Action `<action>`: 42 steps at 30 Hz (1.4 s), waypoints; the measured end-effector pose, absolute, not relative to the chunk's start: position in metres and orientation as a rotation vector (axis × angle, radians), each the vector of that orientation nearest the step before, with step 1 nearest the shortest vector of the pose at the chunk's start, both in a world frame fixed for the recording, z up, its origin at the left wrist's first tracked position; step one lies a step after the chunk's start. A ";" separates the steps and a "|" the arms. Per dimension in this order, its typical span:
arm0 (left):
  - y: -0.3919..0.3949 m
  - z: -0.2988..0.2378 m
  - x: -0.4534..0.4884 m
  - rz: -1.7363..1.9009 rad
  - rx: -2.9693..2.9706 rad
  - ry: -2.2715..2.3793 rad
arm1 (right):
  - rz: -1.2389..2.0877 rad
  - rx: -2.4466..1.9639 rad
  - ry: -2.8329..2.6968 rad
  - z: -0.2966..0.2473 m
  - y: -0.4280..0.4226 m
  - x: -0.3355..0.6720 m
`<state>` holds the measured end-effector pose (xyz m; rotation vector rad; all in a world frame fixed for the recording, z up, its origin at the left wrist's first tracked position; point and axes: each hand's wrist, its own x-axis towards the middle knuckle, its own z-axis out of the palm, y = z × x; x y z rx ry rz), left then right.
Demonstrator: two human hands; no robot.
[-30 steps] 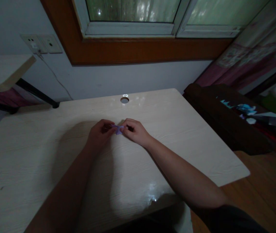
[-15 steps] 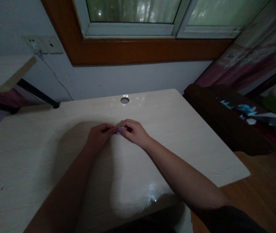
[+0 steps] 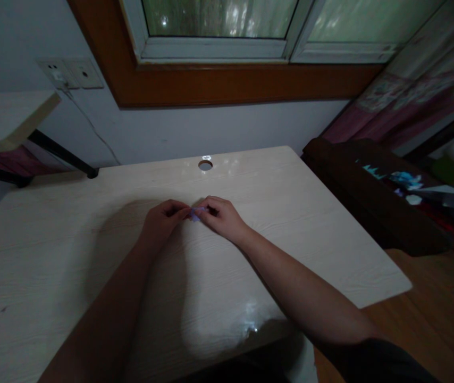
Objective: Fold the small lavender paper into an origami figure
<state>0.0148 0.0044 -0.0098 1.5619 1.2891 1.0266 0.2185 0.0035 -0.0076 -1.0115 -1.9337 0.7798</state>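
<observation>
A small purple piece of paper (image 3: 195, 217) is pinched between my two hands, over the middle of the pale wooden desk (image 3: 227, 276). My left hand (image 3: 166, 217) has its thumb and forefinger closed on the paper's left edge. From the other side, my right hand (image 3: 219, 216) grips it, thumb in front and fingers curled behind. Most of the paper is hidden by the fingertips, so its exact shape cannot be made out.
Behind my hands the desk has a round cable hole (image 3: 205, 165). A raised shelf (image 3: 11, 119) on black legs stands at the left. To the right, blue and white paper-like pieces (image 3: 406, 181) lie on a dark brown piece of furniture (image 3: 370, 213).
My left hand has shifted very slightly left and up, and a bit more of the purple paper shows between the fingertips. My right hand has stayed nearly still.
</observation>
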 end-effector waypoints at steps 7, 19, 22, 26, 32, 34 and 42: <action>0.004 -0.015 0.016 1.095 1.606 1.252 | 0.871 -1.027 -1.873 -0.009 0.005 0.218; 0.003 -0.009 0.017 0.952 1.811 1.334 | 1.041 -1.059 -1.599 -0.011 0.006 0.212; 0.003 -0.010 0.016 0.960 1.809 1.342 | 1.004 -1.073 -1.619 -0.013 0.006 0.211; 0.003 -0.012 0.015 1.032 1.761 1.354 | 0.909 -1.068 -1.713 -0.013 0.005 0.211; 0.004 -0.008 0.015 0.984 1.783 1.399 | 0.864 -1.060 -1.754 -0.011 0.004 0.211; 0.004 -0.008 0.015 0.959 1.800 1.420 | 0.862 -1.061 -1.747 -0.011 0.004 0.210; 0.004 -0.010 0.014 0.964 1.777 1.344 | 0.947 -1.054 -1.658 -0.010 0.005 0.210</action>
